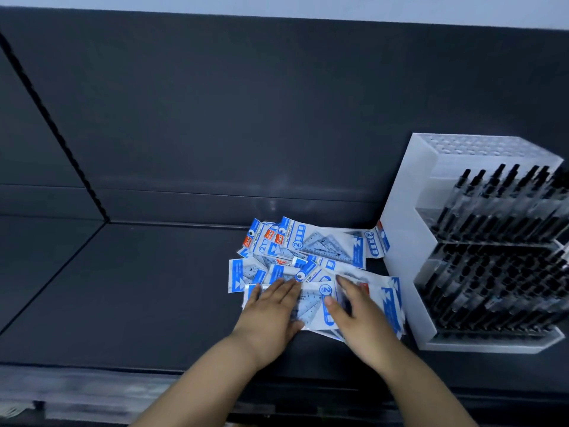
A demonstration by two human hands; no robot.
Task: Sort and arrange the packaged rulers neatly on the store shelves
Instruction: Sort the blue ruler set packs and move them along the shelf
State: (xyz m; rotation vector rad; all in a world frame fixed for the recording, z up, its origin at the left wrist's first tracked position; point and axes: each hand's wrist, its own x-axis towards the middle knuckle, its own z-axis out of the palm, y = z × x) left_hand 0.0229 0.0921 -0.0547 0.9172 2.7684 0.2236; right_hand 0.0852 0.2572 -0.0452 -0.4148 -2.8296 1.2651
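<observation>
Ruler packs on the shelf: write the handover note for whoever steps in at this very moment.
Left hand: flat, fingers straight, pressing on the nearest packs.
Right hand: fingers relaxed, resting on the packs beside it; no grip visible.
Ruler packs: loose overlapping pile at mixed angles on the dark shelf, right up against the white pen rack.
Done: nothing lined up yet.
Left: gather the packs, turn them one way, and set them in neat rows or stacks.
</observation>
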